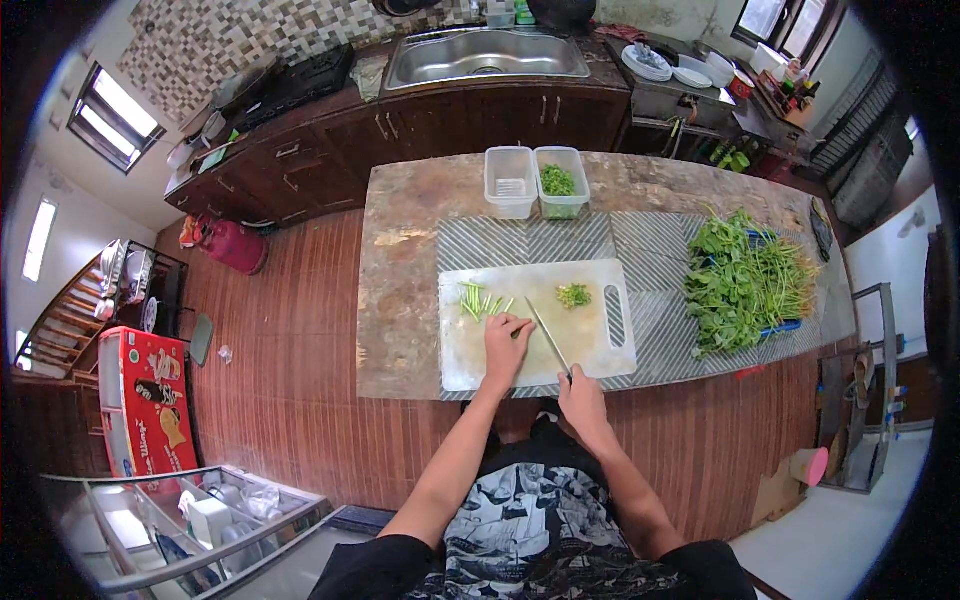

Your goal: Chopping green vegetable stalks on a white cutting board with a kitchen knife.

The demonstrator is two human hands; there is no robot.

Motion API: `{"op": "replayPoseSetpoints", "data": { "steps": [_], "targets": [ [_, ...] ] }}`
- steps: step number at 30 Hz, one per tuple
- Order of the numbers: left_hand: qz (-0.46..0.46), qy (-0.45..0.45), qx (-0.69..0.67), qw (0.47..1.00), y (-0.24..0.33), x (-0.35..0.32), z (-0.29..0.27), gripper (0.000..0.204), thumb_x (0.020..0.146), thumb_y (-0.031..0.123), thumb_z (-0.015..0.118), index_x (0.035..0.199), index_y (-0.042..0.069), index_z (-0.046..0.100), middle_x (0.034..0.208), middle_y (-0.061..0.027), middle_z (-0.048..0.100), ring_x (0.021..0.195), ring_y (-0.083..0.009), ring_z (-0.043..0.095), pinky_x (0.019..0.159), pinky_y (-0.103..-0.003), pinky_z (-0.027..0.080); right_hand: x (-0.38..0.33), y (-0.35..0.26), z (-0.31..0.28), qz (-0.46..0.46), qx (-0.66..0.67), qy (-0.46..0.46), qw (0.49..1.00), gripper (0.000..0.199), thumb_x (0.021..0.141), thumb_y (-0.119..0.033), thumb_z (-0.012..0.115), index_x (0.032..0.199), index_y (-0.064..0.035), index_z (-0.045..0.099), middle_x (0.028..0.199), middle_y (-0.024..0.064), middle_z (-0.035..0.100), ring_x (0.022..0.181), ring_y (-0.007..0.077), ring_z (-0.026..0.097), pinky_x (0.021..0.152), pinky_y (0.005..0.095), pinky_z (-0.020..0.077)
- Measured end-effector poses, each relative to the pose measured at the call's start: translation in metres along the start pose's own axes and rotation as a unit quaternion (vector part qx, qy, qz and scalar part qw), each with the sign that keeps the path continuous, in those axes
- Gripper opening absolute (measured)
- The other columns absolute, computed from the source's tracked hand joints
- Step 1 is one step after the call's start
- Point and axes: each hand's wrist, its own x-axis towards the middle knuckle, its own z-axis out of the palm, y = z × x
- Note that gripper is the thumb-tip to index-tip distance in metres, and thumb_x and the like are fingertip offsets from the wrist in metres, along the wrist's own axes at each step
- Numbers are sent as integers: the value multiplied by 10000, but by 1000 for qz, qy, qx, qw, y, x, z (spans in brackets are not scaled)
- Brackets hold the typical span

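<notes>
A white cutting board (590, 350) with a handle slot lies at the table's near edge. My right hand (582, 402) is closed round the handle of a kitchen knife (548, 336), its blade slanting away and to the left across the board. On the board left of the blade, my left hand (506, 347) has its fingers bent and pressed together; anything between them is hidden. Cut green stems (473, 299) lie just beyond it at the board's far left. A small heap of chopped greens (573, 295) sits to the right of the knife.
Two clear plastic containers (511, 205) stand beyond the board; the right one holds chopped greens (557, 180). A large heap of leafy greens (735, 285) rests on a blue tray (782, 328) at the right. A grey striped mat (650, 240) underlies the board. Behind is a sink (490, 66).
</notes>
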Motion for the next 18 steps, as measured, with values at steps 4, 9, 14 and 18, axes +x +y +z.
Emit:
{"op": "replayPoseSetpoints", "data": {
  "steps": [4, 9, 14, 18],
  "targets": [
    [7, -5, 8, 1000, 0, 0, -2, 139, 773, 135, 813, 876, 43, 794, 796, -103, 651, 801, -270, 565, 741, -375, 459, -6, -4, -1, 13, 4, -14, 1000, 298, 996, -294, 559, 996, 4, 564, 770, 315, 651, 803, 531, 644, 721, 610, 507],
    [4, -19, -6, 1000, -1, 1, -3, 134, 775, 123, 808, 874, 35, 791, 801, -110, 653, 804, -277, 574, 743, -377, 463, -5, -4, 1, 12, -3, -14, 1000, 291, 995, -282, 559, 1008, 9, 563, 777, 313, 657, 798, 527, 647, 721, 609, 509],
    [13, -5, 2, 1000, 0, 0, -2, 106, 779, 97, 783, 863, 33, 787, 808, -116, 660, 808, -287, 589, 753, -380, 469, -5, -6, 7, 17, -11, 5, 1000, 277, 987, -263, 572, 996, 15, 569, 798, 312, 657, 804, 522, 646, 713, 604, 514],
    [11, -5, 9, 1000, 0, 0, 0, 100, 778, 93, 778, 858, 34, 784, 808, -119, 663, 798, -291, 592, 759, -381, 473, 6, -9, 12, 14, -21, 6, 1000, 280, 988, -261, 569, 1011, 18, 570, 808, 307, 664, 815, 518, 653, 722, 597, 519]
  ]
}}
